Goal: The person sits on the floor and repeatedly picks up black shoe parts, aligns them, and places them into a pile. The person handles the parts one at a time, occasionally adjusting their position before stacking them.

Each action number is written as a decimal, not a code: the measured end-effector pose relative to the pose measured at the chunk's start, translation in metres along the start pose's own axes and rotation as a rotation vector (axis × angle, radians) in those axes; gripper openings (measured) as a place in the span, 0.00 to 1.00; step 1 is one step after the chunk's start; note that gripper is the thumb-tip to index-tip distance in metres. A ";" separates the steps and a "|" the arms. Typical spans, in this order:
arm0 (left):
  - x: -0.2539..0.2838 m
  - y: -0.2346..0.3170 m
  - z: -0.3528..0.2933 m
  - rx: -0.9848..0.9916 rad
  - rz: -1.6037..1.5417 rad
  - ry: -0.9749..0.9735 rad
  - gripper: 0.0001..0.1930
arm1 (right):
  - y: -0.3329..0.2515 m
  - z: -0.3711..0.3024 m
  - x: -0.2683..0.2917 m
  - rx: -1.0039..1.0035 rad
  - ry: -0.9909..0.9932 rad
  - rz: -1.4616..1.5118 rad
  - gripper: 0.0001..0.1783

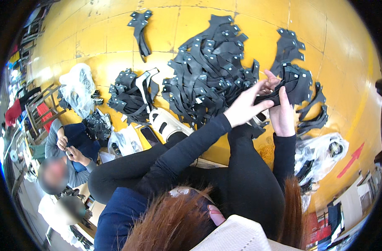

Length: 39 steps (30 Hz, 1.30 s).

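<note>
In front of my knees, a bundle of black cut fabric-like pieces (292, 83) with small white labels is held up between both hands. My left hand (250, 103) reaches across from the left and pinches the bundle's near-left end, its thumb along the lower edge and one finger raised. Around the bundle's lower side closes my right hand (282, 119), thumb up against the pieces and the other fingers mostly hidden beneath. Left of the hands a large heap of similar black pieces (207, 71) covers the floor.
Smaller piles of black pieces (130, 98) lie on the yellow floor (95, 25). A phone (149, 135) rests beside my pale clog (168, 122). Clear plastic bags (324, 152) stand at both sides. A seated person (70, 146) works at the left, near a wooden stool (42, 111).
</note>
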State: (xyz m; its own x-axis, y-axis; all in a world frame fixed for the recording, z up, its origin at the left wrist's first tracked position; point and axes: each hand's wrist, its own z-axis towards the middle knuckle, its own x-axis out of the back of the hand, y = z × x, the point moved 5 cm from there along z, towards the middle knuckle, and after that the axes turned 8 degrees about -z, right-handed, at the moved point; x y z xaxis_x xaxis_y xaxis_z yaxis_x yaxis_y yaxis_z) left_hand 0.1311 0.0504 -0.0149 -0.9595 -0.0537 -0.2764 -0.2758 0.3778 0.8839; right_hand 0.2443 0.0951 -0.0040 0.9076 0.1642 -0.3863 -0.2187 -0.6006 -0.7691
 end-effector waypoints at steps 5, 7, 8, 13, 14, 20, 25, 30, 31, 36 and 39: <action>0.012 0.002 0.000 0.096 0.045 -0.017 0.31 | -0.015 0.014 -0.023 0.198 0.193 -0.408 0.20; 0.028 0.004 0.000 0.080 0.066 0.025 0.27 | -0.006 0.015 -0.021 0.037 0.183 -0.424 0.22; 0.040 0.003 0.004 0.140 0.099 -0.023 0.27 | 0.004 0.017 -0.021 -0.085 0.143 -0.471 0.24; 0.140 0.033 0.021 0.022 0.060 0.228 0.13 | 0.021 0.013 -0.011 -0.085 0.010 -0.465 0.29; 0.167 0.043 0.025 -0.051 0.111 0.254 0.11 | 0.023 0.010 -0.004 -0.122 0.060 -0.462 0.29; 0.319 0.045 0.071 -0.028 -0.037 0.442 0.13 | 0.027 -0.004 0.021 -0.206 0.133 -0.254 0.24; 0.401 -0.005 0.096 0.251 0.252 0.586 0.20 | 0.024 -0.008 0.034 -0.201 0.168 -0.258 0.24; 0.440 -0.009 0.098 0.055 0.908 0.766 0.33 | 0.019 -0.013 0.041 -0.181 0.209 -0.216 0.24; 0.441 -0.010 0.098 0.048 0.980 0.734 0.32 | 0.019 -0.015 0.042 -0.193 0.216 -0.217 0.24; 0.436 -0.003 0.085 0.003 1.283 0.664 0.33 | 0.021 -0.024 0.050 -0.170 0.237 -0.210 0.22; 0.430 0.012 0.059 0.036 1.081 0.712 0.35 | 0.019 -0.034 0.063 -0.098 0.321 -0.208 0.20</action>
State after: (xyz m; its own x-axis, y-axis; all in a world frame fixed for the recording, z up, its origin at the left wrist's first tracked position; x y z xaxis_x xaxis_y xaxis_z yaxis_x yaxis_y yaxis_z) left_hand -0.2813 0.0864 -0.1457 -0.5155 -0.1804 0.8377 0.6450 0.5619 0.5179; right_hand 0.3093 0.0672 -0.0249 0.9982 0.0468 -0.0362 0.0033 -0.6548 -0.7558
